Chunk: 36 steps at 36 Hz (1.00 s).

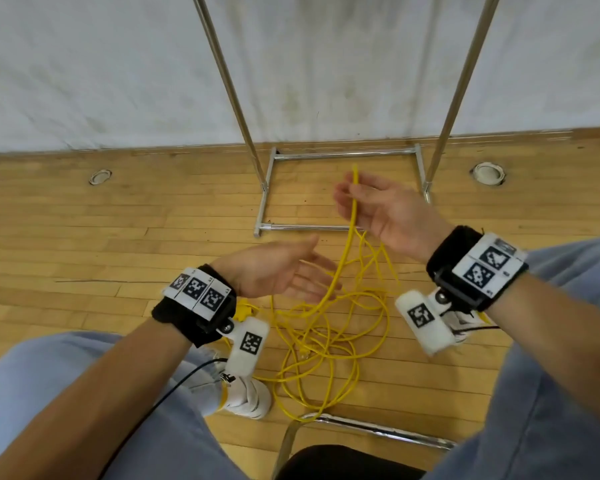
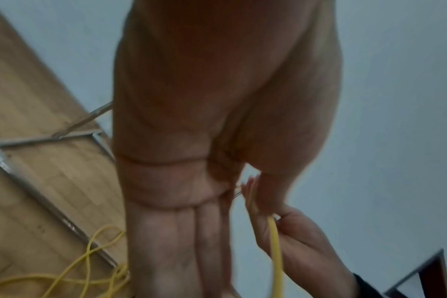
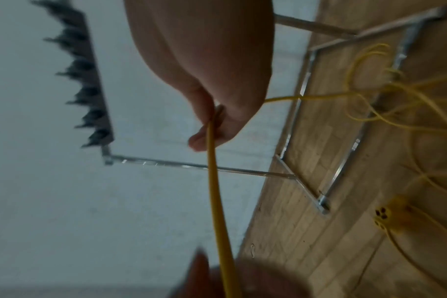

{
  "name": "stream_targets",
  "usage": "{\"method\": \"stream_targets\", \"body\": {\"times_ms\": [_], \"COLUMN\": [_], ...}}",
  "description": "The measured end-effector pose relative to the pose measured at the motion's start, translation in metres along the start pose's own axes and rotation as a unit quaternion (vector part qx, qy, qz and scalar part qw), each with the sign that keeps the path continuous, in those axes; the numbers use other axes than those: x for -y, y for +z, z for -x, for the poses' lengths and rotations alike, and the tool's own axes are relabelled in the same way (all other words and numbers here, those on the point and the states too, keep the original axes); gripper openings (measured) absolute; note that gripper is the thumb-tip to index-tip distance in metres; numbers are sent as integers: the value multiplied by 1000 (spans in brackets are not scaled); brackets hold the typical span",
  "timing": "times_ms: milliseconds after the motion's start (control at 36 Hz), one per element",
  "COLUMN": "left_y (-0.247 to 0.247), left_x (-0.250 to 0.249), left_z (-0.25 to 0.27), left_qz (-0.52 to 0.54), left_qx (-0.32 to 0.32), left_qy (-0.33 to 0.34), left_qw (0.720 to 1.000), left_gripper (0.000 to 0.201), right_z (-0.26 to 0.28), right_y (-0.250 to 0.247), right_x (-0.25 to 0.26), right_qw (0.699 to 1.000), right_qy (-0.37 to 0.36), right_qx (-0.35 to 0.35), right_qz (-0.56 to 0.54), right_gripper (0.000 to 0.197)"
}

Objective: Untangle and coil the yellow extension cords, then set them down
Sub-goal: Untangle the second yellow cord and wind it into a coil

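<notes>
A tangle of yellow extension cord (image 1: 326, 334) lies on the wooden floor between my feet. From it one strand rises to my right hand (image 1: 352, 194), which pinches it between thumb and fingers; a short end sticks up past the fingertips. The right wrist view shows that pinch (image 3: 212, 125) on the cord (image 3: 217, 201). My left hand (image 1: 312, 271) is lower and to the left, palm up, fingers straight, reaching to the hanging strand and holding nothing. Its flat palm and fingers (image 2: 176, 242) fill the left wrist view. A yellow socket end (image 3: 385, 217) lies on the floor.
A chrome rack stands against the white wall, its base frame (image 1: 267, 188) on the floor just beyond my hands and its two uprights rising to either side. A chair's chrome frame (image 1: 361, 427) crosses below the tangle. My white shoe (image 1: 250, 400) is beside the cords.
</notes>
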<state>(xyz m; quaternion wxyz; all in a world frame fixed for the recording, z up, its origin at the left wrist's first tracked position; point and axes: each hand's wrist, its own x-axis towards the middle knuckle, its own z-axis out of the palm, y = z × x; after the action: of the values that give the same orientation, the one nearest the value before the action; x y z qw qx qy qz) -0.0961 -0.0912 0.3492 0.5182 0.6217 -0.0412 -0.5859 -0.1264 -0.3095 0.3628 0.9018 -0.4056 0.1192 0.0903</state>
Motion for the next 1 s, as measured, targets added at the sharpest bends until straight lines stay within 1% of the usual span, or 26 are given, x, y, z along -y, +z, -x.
{"method": "stream_targets", "body": {"times_ms": [56, 83, 139, 194, 250, 306, 333, 361, 389, 417, 472, 500, 528, 556, 611, 639, 694, 750, 778, 806, 833, 861, 889, 944, 972, 1000], "left_y": [-4, -8, -12, -12, -10, -8, -10, -11, -13, -13, -13, -13, -12, -11, -9, -8, -6, -3, -1, -1, 0, -1, -2, -2, -5, -8], "left_x": [-2, -4, -8, -14, -18, -19, -18, -19, -19, -21, -24, -24, -24, -23, -20, -17, -10, -5, -3, -2, -2, -2, -2, -5, -6, -8], "left_z": [-5, -7, -7, -1, 3, 4, 4, 5, 6, 10, 18, 22, 27, 30, 36, 38, 36, 31, 29, 28, 27, 25, 23, 15, 10, 5], "left_qz": [119, 182, 254, 255, 247, 250, 241, 224, 201, 180, 138, 120, 105, 86, 19, -25, -98, -145, -167, -183, -189, -180, -149, -23, 64, 149], "left_qx": [-26, -25, -29, -52, -63, -83, -93, -105, -118, -122, -112, -99, -79, -50, 17, 48, 86, 106, 114, 117, 112, 101, 90, 57, 33, 9], "left_qy": [14, 32, 57, 55, 60, 80, 97, 121, 148, 178, 231, 252, 266, 277, 273, 257, 207, 168, 148, 127, 102, 76, 54, 36, 39, 49], "left_qw": [992, 982, 965, 964, 965, 961, 961, 961, 961, 960, 956, 955, 955, 956, 962, 965, 970, 969, 968, 968, 970, 976, 983, 997, 997, 988], "left_gripper": [72, 72, 68, 65, 51, 31, 24, 21, 20, 20, 24, 25, 24, 22, 22, 23, 22, 22, 22, 22, 29, 42, 57, 77, 80, 79], "right_z": [16, 24, 37, 46, 51, 52, 51, 48, 44, 38, 22, 13, 4, -4, -18, -24, -29, -30, -31, -30, -29, -26, -22, -10, -3, 5], "right_y": [15, 20, 26, 27, 25, 21, 18, 14, 11, 8, 1, -4, -9, -16, -32, -39, -46, -41, -37, -32, -27, -21, -15, -1, 7, 14], "right_x": [-4, -8, -21, -40, -58, -73, -78, -82, -84, -84, -77, -71, -64, -55, -40, -34, -22, -14, -12, -10, -7, -4, 0, 5, 5, 1], "right_qw": [993, 982, 940, 882, 843, 825, 823, 828, 844, 873, 946, 972, 983, 984, 969, 960, 953, 960, 966, 973, 979, 985, 993, 1000, 996, 987], "right_qy": [14, 34, 84, 135, 169, 188, 195, 198, 198, 198, 193, 184, 175, 167, 142, 131, 118, 100, 88, 76, 61, 45, 29, 1, -5, -3], "right_qx": [91, 144, 254, 332, 366, 377, 372, 359, 335, 294, 159, 76, -3, -66, -157, -188, -220, -215, -206, -188, -164, -129, -85, 18, 72, 127], "right_qz": [79, 118, 210, 306, 356, 377, 383, 382, 368, 336, 204, 128, 55, -15, -128, -161, -172, -148, -130, -115, -108, -102, -82, -1, 51, 103], "right_gripper": [24, 27, 29, 23, 22, 20, 22, 27, 32, 37, 33, 30, 30, 32, 32, 34, 35, 21, 13, 10, 10, 11, 17, 28, 29, 29]}}
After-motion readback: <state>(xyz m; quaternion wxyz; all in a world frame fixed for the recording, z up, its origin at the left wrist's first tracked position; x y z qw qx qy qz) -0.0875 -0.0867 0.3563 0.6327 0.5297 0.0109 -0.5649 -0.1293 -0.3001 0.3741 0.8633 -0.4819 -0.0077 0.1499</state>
